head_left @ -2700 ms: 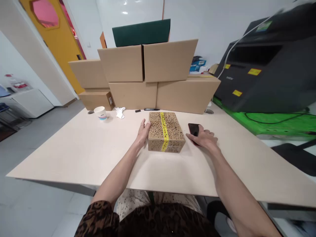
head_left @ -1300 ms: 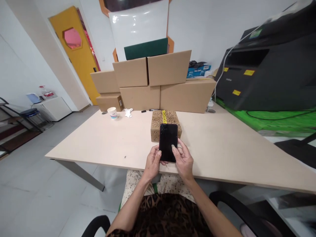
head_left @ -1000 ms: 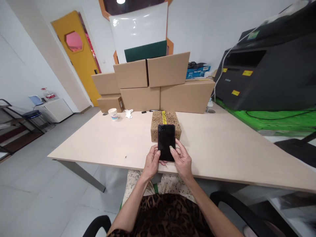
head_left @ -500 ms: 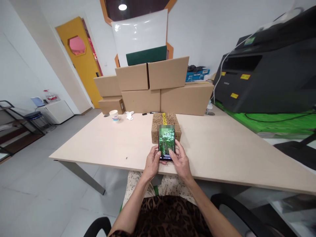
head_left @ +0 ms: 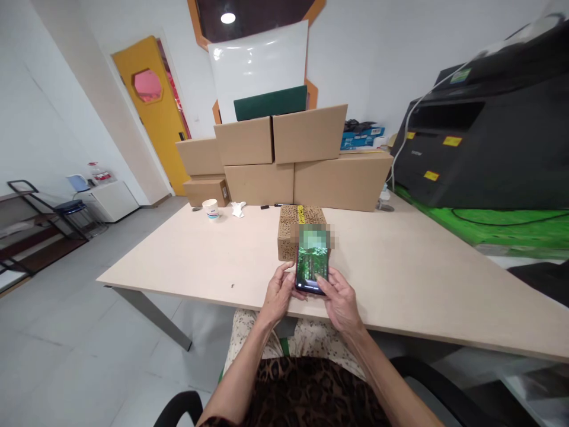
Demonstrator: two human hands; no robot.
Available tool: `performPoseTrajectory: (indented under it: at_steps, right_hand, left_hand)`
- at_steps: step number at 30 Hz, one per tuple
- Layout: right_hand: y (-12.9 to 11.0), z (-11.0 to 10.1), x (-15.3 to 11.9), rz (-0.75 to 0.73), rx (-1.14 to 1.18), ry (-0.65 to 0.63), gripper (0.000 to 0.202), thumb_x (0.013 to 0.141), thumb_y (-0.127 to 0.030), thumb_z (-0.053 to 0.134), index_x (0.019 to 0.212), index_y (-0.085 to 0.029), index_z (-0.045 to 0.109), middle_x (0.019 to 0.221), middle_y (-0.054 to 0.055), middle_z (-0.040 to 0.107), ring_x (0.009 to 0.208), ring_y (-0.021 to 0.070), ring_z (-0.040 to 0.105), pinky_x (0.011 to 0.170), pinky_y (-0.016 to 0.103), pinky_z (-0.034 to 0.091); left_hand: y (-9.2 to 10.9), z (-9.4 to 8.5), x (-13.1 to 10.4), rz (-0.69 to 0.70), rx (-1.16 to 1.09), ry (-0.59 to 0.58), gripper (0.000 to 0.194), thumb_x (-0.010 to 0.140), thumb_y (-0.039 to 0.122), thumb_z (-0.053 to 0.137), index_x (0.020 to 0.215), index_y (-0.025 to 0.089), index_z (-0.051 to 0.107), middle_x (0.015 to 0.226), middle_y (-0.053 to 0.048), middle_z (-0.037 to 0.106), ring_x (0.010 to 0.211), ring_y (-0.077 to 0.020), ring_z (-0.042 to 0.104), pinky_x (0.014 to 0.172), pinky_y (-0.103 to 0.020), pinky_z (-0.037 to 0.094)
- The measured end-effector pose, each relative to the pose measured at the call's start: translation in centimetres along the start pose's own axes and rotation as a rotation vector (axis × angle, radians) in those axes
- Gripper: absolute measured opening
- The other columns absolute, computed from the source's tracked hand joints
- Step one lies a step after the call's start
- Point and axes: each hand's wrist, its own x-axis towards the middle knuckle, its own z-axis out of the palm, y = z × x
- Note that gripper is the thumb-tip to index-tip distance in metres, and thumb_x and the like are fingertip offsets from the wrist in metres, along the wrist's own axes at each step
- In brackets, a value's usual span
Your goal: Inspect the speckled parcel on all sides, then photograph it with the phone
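Observation:
A smartphone [head_left: 312, 267] with a lit green forest picture on its screen is held upright-tilted over the table's near edge. My right hand [head_left: 343, 301] grips its lower right side, the thumb lying on the lower part of the screen. At the lower left edge, my left hand [head_left: 279, 293] supports the phone, with some fingers passing beneath it and the thumb beside its edge. Directly behind the phone stands a small spotted cardboard box [head_left: 287, 231] with yellow tape on top, partly hidden by the phone. A blurred patch covers the top of the phone.
Along the back of the table [head_left: 191, 255] rises a wall of stacked cardboard boxes [head_left: 342, 181]. A paper cup [head_left: 210, 210], a crumpled tissue [head_left: 238, 209] and a black pen [head_left: 283, 205] lie before it. To the right sits a large dark printer [head_left: 448, 142] on a green surface.
Both hands and the phone have shifted slightly right relative to the spotted box. My left thumb has slid off the phone's edge. The whole view has also drifted a little.

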Motion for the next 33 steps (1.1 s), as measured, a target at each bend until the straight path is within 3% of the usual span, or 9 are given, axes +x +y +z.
performPoseTrajectory:
  at_steps: [4,7,12,17,23,30,33]
  right_hand:
    - [-1.9,-3.2,1.6,-0.062,0.029,0.241,0.048,0.059,-0.039,0.099,0.096,-0.021,0.074,0.096,0.003,0.079,0.072,0.0142,0.073,0.056,0.021,0.059]
    - [-4.0,-6.7,4.3,-0.102,-0.058,0.388,0.053,0.048,-0.036,0.101,0.088,-0.019,0.071,0.086,0.001,0.077,0.061,0.0124,0.068,0.045,0.020,0.055]
    - [-6.5,-11.0,8.3,0.071,-0.341,0.421,0.036,0.056,-0.026,0.095,0.076,-0.017,0.066,0.071,0.002,0.071,0.051,0.0125,0.062,0.039,0.020,0.051]
    - [-6.4,-11.9,10.0,0.127,-0.463,0.421,0.031,0.059,-0.020,0.090,0.067,-0.021,0.061,0.063,0.003,0.066,0.045,0.0125,0.053,0.034,0.023,0.047]
    - [-6.4,-13.0,10.9,0.128,-0.656,0.448,0.026,0.064,-0.023,0.083,0.081,-0.019,0.063,0.067,0.002,0.065,0.053,0.0152,0.057,0.043,0.026,0.046]
    - [-7.1,-14.0,11.0,0.102,-1.007,0.451,0.027,0.065,-0.025,0.078,0.090,-0.018,0.071,0.084,0.010,0.075,0.084,0.0271,0.070,0.077,0.038,0.054]
    - [-6.9,-14.0,10.9,0.092,-1.108,0.433,0.031,0.065,-0.028,0.078,0.094,-0.018,0.074,0.089,0.013,0.077,0.089,0.0307,0.072,0.081,0.039,0.054]
  left_hand:
    - [-0.1,0.1,-0.2,-0.027,-0.048,0.033,0.086,0.080,0.070,0.078,0.141,0.019,0.046,0.096,-0.004,0.068,0.069,-0.0159,0.074,0.064,-0.029,0.061]
    - [-0.1,0.2,-0.2,-0.026,-0.048,0.049,0.089,0.079,0.070,0.079,0.143,0.018,0.046,0.096,-0.004,0.068,0.067,-0.0151,0.073,0.063,-0.029,0.061]
    - [0.1,0.4,-0.3,-0.027,-0.038,0.058,0.091,0.078,0.070,0.079,0.143,0.017,0.045,0.095,-0.004,0.067,0.068,-0.0152,0.073,0.064,-0.029,0.061]
    - [0.5,0.3,-0.4,-0.034,-0.015,0.053,0.087,0.078,0.069,0.080,0.141,0.017,0.049,0.095,-0.004,0.068,0.070,-0.0160,0.073,0.065,-0.030,0.060]
    - [0.9,0.3,-0.4,-0.060,0.018,0.037,0.081,0.077,0.069,0.081,0.132,0.015,0.056,0.094,-0.006,0.068,0.071,-0.0163,0.072,0.067,-0.031,0.060]
    - [0.9,0.4,-0.3,-0.064,0.016,0.043,0.077,0.075,0.068,0.083,0.127,0.015,0.060,0.092,-0.005,0.069,0.071,-0.0154,0.071,0.068,-0.030,0.059]
    - [0.8,0.4,-0.2,-0.069,-0.005,0.057,0.076,0.074,0.067,0.084,0.124,0.015,0.062,0.092,-0.005,0.069,0.071,-0.0152,0.071,0.068,-0.030,0.058]
